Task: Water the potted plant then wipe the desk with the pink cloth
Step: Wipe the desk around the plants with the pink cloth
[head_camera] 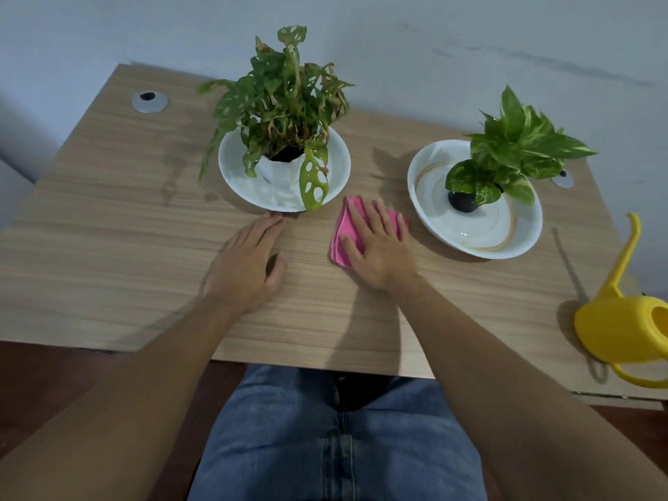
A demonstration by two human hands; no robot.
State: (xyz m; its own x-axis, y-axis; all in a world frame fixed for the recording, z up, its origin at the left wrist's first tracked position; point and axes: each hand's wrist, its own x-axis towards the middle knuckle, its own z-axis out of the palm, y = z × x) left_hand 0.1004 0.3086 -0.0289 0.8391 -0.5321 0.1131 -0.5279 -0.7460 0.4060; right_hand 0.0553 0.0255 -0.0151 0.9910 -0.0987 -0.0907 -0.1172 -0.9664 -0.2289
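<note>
Currently right hand (376, 247) lies flat, fingers spread, palm pressing the pink cloth (345, 236) onto the desk (108, 226) at frame centre, between the two white dishes. Left hand (249, 262) rests open on bare wood just left, gripping nothing. Cloth looks soft, light, folded; likely to bunch, so flat-palm pressure beats pinching. Plant (282, 103) upper centre, a leaf overhanging its dish (231, 175): fragile, wipe around. Can (621, 330) parked at right edge.
</note>
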